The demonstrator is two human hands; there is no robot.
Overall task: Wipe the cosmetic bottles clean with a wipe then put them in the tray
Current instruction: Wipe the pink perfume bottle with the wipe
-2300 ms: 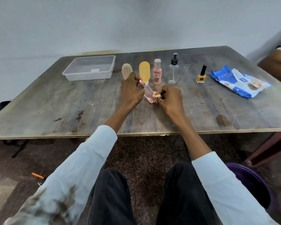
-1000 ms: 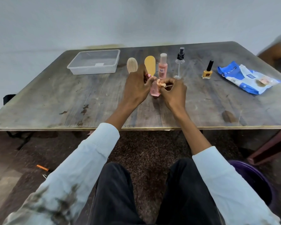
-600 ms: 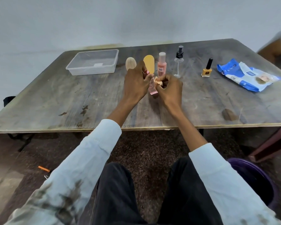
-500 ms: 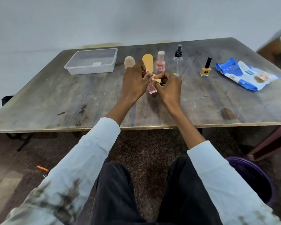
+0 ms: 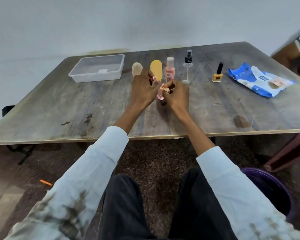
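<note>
My left hand (image 5: 143, 91) grips a small pink bottle (image 5: 159, 94) just above the table's middle. My right hand (image 5: 177, 96) pinches a small crumpled wipe (image 5: 164, 87) against the bottle's upper part. Behind my hands stand a beige oval bottle (image 5: 136, 69), a yellow oval bottle (image 5: 156, 69), a pink bottle with a white cap (image 5: 170, 70), a clear spray bottle (image 5: 188, 66) and a yellow nail polish bottle (image 5: 217, 74). A clear plastic tray (image 5: 97, 68) with nothing in it sits at the far left.
A blue and white wipes pack (image 5: 260, 79) lies at the right of the wooden table (image 5: 76, 108). Another person's arm (image 5: 294, 51) shows at the far right edge. A purple bucket (image 5: 270, 187) stands on the floor by my right leg.
Both hands lifted the pink bottle upright and drew closer together; the right hand keeps rubbing the wipe on it. The standing bottles and tray have not moved.
</note>
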